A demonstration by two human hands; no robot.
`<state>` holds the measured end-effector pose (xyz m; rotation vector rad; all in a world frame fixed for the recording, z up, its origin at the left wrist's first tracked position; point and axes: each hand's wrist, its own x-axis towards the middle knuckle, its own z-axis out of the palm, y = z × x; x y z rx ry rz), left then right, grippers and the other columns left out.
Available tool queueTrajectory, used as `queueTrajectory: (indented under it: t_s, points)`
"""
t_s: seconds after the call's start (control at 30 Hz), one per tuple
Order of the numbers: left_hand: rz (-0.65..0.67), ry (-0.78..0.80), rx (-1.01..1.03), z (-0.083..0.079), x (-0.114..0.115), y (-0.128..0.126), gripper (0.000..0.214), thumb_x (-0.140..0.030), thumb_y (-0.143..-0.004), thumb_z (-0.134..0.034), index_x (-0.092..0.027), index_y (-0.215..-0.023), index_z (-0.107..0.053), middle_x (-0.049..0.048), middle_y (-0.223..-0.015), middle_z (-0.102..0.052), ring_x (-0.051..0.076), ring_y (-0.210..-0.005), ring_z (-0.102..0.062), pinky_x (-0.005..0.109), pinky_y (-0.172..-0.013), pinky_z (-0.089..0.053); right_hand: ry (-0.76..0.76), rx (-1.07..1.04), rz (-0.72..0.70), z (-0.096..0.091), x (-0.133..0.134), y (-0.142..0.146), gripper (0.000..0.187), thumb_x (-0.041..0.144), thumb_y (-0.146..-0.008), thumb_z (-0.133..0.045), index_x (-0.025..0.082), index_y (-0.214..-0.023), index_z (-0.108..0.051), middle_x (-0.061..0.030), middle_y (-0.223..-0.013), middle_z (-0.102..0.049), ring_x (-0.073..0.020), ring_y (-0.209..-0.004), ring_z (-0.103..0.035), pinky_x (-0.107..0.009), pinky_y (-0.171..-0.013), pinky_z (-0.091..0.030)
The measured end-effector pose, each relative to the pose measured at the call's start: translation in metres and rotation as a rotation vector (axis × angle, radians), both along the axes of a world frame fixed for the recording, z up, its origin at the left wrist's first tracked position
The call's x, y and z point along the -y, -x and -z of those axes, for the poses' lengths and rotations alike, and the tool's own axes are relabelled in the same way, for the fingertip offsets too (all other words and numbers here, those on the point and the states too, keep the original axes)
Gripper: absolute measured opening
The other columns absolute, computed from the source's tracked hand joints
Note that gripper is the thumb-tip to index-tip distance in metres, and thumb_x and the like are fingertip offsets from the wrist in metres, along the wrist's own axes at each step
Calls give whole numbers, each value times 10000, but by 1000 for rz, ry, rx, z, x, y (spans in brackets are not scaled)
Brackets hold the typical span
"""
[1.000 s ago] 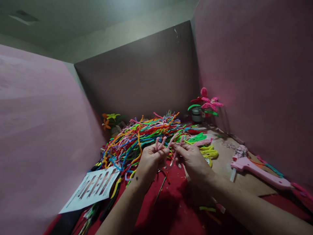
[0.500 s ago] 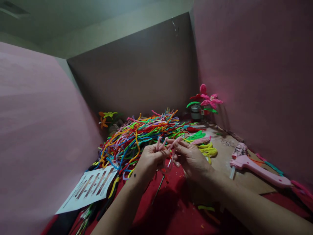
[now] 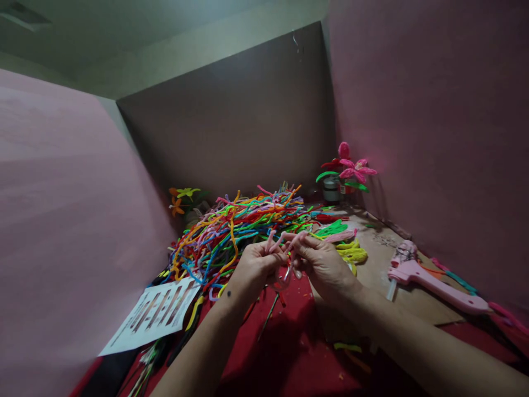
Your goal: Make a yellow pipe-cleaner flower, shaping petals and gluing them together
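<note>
Head camera looks down on two bare hands that meet in the middle of the desk. The left hand (image 3: 257, 266) and the right hand (image 3: 326, 267) are both closed in a pinch, thumb against fingertips, on the same pale pink fuzzy pipe cleaners (image 3: 285, 242), and there is almost no gap between the two hands. The short free ends of these stems point up and away from the person, a little spread like a fan. A small loop of them hangs under the fingers toward the red cloth (image 3: 289, 342); how many stems there are I cannot tell. So the long axis goes roughly from near and low to far and high, and the bundle lies just between the hands, not nearer to one of them. Just behind the hands is the big loose heap of many-coloured pipe cleaners (image 3: 231, 229), lying mostly left to right. Near the right hand there is a small bunch of yellow pipe cleaners (image 3: 354, 255) on a brown cardboard sheet (image 3: 380, 275), and farther right a pink plastic glue gun (image 3: 432, 282), well apart from the grip. Beside the left forearm a white printed paper sheet (image 3: 155, 314) lies flat. In the far corner stands a pink pipe-cleaner flower in a small jar (image 3: 351, 170).
</note>
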<state>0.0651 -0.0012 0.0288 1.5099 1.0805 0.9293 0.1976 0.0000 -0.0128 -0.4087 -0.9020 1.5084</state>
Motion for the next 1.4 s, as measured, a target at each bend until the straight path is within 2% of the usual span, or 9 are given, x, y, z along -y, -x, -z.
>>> queueTrajectory:
  t_s: [0.2, 0.37, 0.57, 0.67, 0.77, 0.83, 0.93, 1.23, 1.4]
  points:
    - [28, 31, 78, 3, 1, 1, 175, -201, -660, -595, -132, -540, -488, -64, -419, -345, 32, -357, -259, 183, -369, -188, -22, -5, 10, -4, 3, -1, 201, 335, -726, -619, 144, -778, -656, 8, -554, -555, -66, -424, -440, -190, -383, -355]
    - [-87, 122, 640, -4, -3, 1, 214, -310, -750, -585, -108, -710, -527, -107, -458, -210, 12, -358, -154, 153, -355, -171, -47, -103, 35, -10, 5, -7, 131, 291, -744, -609, 169, -710, -646, -20, -684, -642, -73, -471, -474, -198, -424, -381]
    - [-138, 293, 1167, -17, -4, 9, 301, -191, -899, -322, -148, -605, -367, -91, -469, -178, 24, -345, -196, 143, -343, -199, -321, 97, 85, -25, 38, -13, 202, 293, -812, -524, 222, -699, -676, -46, -868, -677, -139, -643, -580, -339, -692, -460]
    - [-128, 331, 1211, -17, 1, 9, 301, -161, -903, -304, -164, -604, -334, -89, -469, -156, 29, -342, -182, 138, -337, -192, -449, 227, 53, -29, 57, -15, 239, 311, -815, -515, 232, -678, -693, -69, -826, -686, -214, -825, -601, -399, -779, -445]
    - [-139, 312, 1190, -15, 2, 11, 297, -146, -900, -304, -168, -605, -330, -87, -474, -144, 32, -341, -163, 147, -325, -165, -367, 114, 9, -28, 65, -13, 190, 308, -797, -538, 245, -710, -695, -59, -766, -679, -148, -494, -570, -318, -490, -476]
    - [-162, 277, 1185, -16, 1, 16, 308, -125, -899, -290, -172, -596, -314, -85, -472, -140, 34, -340, -155, 149, -318, -149, -268, 5, -15, -25, 66, -12, 160, 292, -774, -567, 241, -677, -683, -32, -660, -646, -90, -329, -457, -237, -308, -372]
    - [-157, 209, 1218, -22, 2, 23, 309, -115, -895, -294, -174, -592, -306, -83, -473, -148, 32, -341, -152, 143, -311, -137, -178, -70, -1, -21, 70, -13, 143, 230, -749, -597, 220, -620, -656, 1, -531, -555, -67, -303, -395, -177, -241, -267]
    - [-185, 200, 1259, -34, 11, 13, 302, -144, -903, -282, -171, -604, -316, -82, -481, -157, 32, -352, -150, 124, -303, -157, -452, 133, 205, -21, 87, -7, 251, 223, -841, -470, 233, -637, -615, 2, -531, -467, -119, -483, -422, -268, -454, -338]
    - [-110, 178, 1296, -36, 9, 19, 294, -215, -897, -338, -179, -606, -318, -89, -485, -125, 37, -349, -116, 148, -289, -142, -644, 447, 303, -13, 97, -14, 299, 342, -883, -359, 216, -679, -538, -12, -599, -454, -149, -600, -433, -316, -622, -345]
